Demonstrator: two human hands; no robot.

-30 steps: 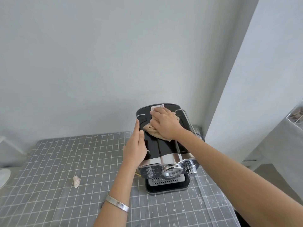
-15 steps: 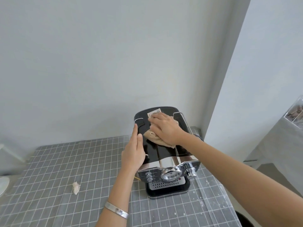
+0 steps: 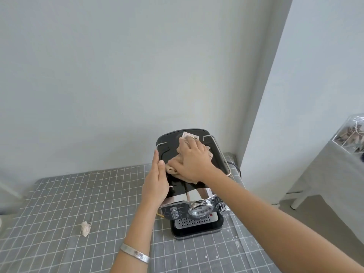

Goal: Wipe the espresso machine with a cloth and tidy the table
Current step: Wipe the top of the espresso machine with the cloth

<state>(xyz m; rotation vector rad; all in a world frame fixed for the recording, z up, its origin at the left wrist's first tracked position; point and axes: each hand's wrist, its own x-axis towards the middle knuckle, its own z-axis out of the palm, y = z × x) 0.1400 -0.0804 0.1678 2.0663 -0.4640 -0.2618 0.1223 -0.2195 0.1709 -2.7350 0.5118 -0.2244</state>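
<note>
— Where is the coffee machine [image 3: 194,196]?
— It stands on the table [image 3: 59,203], on a grey checked cover, in the far right corner by the wall.
— And the cloth [image 3: 178,168]?
— Beige, bunched up on the machine's glossy black top. The right hand [image 3: 194,161] lies flat on it, palm down, fingers spread, pressing it to the surface.
— Gripped or just pressed?
— Pressed under the open palm; no closed fist.
— The left hand [image 3: 156,182]?
— Open, fingers straight and together, laid flat against the machine's left side. A silver bracelet [image 3: 135,253] sits on that wrist.
— Anything else on the table?
— A small crumpled scrap [image 3: 86,228] lies well apart, to the left.
</note>
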